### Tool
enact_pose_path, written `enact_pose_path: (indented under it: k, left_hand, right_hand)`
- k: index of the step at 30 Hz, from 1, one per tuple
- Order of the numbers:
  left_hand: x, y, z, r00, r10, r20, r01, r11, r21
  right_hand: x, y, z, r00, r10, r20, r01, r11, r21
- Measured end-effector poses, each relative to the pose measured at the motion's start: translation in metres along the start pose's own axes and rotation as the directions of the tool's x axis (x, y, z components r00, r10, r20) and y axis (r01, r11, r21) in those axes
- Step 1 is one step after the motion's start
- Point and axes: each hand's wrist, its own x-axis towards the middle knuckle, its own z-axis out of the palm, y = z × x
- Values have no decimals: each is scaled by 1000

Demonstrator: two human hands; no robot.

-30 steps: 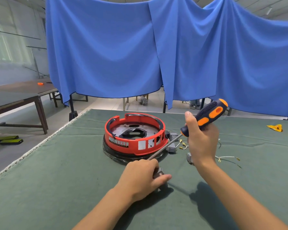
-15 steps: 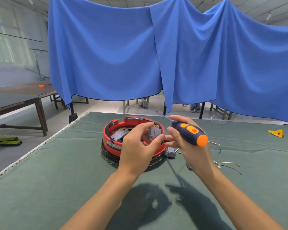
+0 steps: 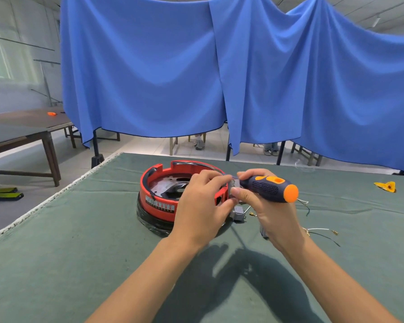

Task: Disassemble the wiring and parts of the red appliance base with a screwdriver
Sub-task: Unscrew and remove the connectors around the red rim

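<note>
Green cloth table (image 3: 56, 252), blue drapes (image 3: 149, 66) behind. Red base (image 3: 156, 203) holds metal plate. L hand (image 3: 203, 206) pinches grey part (image 3: 233, 185); R hand (image 3: 266, 206) grips screwdriver (image 3: 271, 188).

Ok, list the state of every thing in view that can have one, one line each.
Red appliance base: on the green cloth, top open, metal plate exposed.
Small grey part: lifted, pinched between both hands.
Screwdriver: gripped, butt toward camera.
Left hand: pinching the part.
Right hand: curled round the screwdriver.
Grey connector: loose on the cloth.
Loose wires: detached, lying on the cloth.
</note>
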Motion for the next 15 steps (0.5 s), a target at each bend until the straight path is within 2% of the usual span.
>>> enact_pose_path:
  k: [3,5,7,9,12,15]
  left_hand:
    - [-4,-9,0,999,-9,50,2,991,133]
    - [-8,-18,-1,998,-32,63,16,969,246]
    - [-14,-28,-3,993,-78,84,47,947,316]
    - [-21,-36,-4,991,-74,114,27,928,373]
    - [-26,-43,-2,995,-31,96,-9,922,386]
    - [-25,-47,1,998,-21,56,-2,922,388]
  right_hand:
    - [1,4,-10,996,-57,-63,46,985,-166]
    - [3,8,-21,982,-171,-76,126,905,-406]
    - [5,15,-32,971,-238,-39,175,807,-565]
    - [5,26,-41,980,-195,26,165,737,-655]
    - [5,47,-53,995,-14,103,91,602,-793]
    - [11,59,-55,988,102,114,37,563,-825]
